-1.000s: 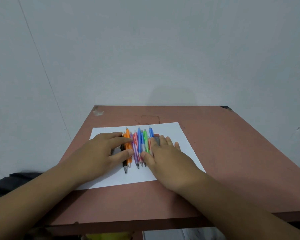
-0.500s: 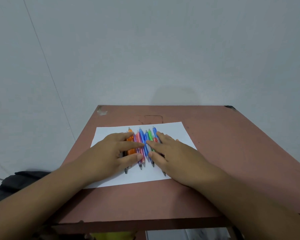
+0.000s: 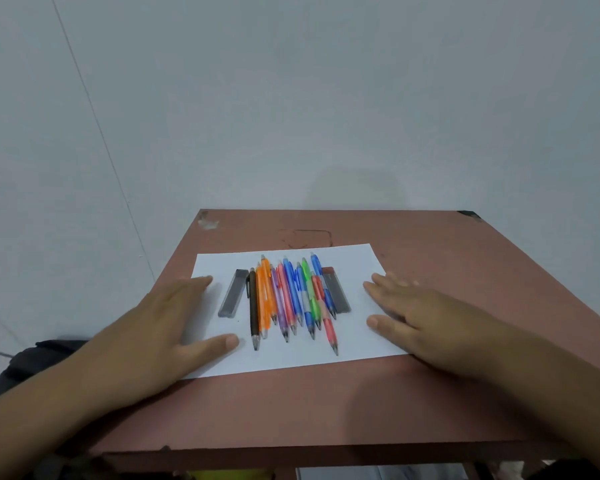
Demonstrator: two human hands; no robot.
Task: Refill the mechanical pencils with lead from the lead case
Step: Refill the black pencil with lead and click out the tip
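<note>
We see a row of mechanical pencils [image 3: 291, 299] lying side by side, tips toward us, on a white sheet of paper [image 3: 291, 358] atop a reddish-brown counter [image 3: 430, 258] against a pale wall [image 3: 291, 98]. 2 dark lead cases flank the row: the left lead case [image 3: 232, 293] just beside the black pencil [image 3: 253, 306], the right lead case [image 3: 336, 289] beside the blue one. Our left hand [image 3: 163, 327] and right hand [image 3: 426, 320] rest flat at the sheet's edges, fingers straight, holding nothing. A dark bag [image 3: 32, 362] sits lower left.
</note>
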